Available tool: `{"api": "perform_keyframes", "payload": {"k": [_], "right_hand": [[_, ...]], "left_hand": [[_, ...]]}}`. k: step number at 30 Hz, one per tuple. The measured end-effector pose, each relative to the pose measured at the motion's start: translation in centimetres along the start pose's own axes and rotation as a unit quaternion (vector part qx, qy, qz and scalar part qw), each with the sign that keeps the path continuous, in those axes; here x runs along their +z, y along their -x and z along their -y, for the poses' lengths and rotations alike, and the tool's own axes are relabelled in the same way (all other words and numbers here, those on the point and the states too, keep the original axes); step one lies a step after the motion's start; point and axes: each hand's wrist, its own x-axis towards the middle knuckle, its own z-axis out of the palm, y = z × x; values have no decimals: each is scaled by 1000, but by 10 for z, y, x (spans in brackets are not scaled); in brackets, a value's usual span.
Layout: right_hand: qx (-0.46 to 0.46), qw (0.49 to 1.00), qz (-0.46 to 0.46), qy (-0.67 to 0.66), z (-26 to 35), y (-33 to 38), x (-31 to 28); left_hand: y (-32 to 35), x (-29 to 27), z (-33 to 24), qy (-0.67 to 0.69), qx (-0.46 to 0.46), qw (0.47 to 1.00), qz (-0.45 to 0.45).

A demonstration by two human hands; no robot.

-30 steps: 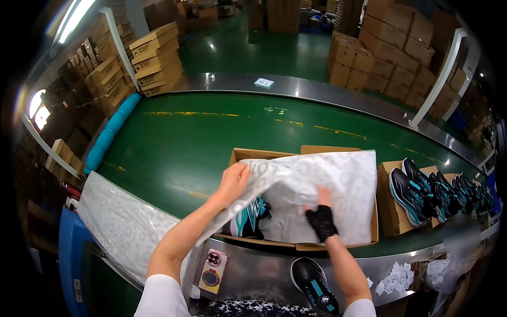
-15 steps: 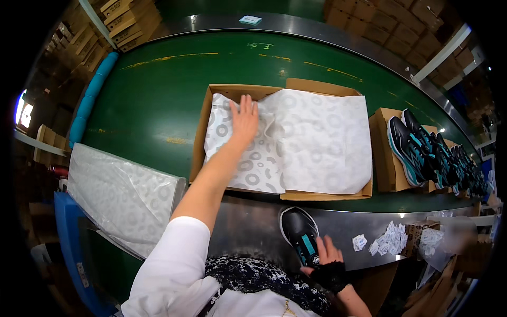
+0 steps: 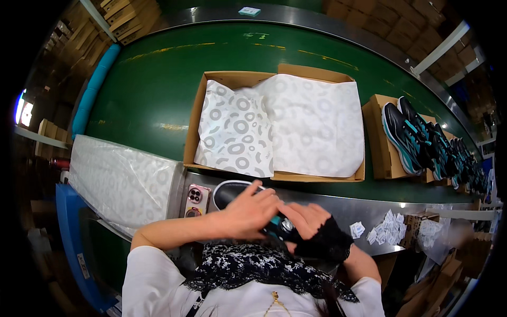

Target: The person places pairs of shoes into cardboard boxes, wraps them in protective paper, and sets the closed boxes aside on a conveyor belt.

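Observation:
A black sneaker (image 3: 226, 194) with a white sole rim and teal trim lies over the metal ledge close to my body, its toe to the left. My left hand (image 3: 250, 212) grips it across the top. On its heel end is my right hand (image 3: 310, 226), in a black fingerless glove, with the fingers closed round the shoe. Both hands cover much of the upper. Beyond them an open cardboard box (image 3: 193, 124) stands on the green belt, lined with white patterned tissue paper (image 3: 317, 127) that also lies over its right half.
Left of the sneaker lie a phone (image 3: 196, 199) and a plastic-wrapped stack of tissue paper (image 3: 124, 182). Small white sachets (image 3: 388, 228) are heaped at the right. Further right, a row of boxes (image 3: 381, 138) bears black-and-teal sneakers (image 3: 401, 134). A blue padded edge (image 3: 95, 87) bounds the belt.
My left hand has left the tissue paper and come back onto the sneaker. The sneaker has shifted left and turned in my hands. The phone, covered before by my arm, now shows.

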Motion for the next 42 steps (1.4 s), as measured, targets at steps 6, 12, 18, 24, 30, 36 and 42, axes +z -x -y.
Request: {"api": "perform_keyframes", "payload": {"k": [6,12,18,24,30,36,42], "right_hand": [[-136,919,-350,120,4,-27,-39],[254,860,37,-441,-73,13,74],[382,558,-359,-643,-125,-17,98],[184,918,-320,145,-115,-30,76],[158,908,-196,335,-128,-25,110],[138,931,-169,292,-100,-49,50],[76,951,-176,243,-76,-61,-29]], "left_hand": [[21,-32,50,163,-282,886,-330],[-46,1,175,564,-366,601,-432],[-76,13,180,651,-421,620,-125],[-6,-9,152,500,-320,614,-520],[-1,67,162,366,-408,696,-463],[7,25,176,654,-316,568,-387],[16,-16,131,775,-306,456,-312]]}}
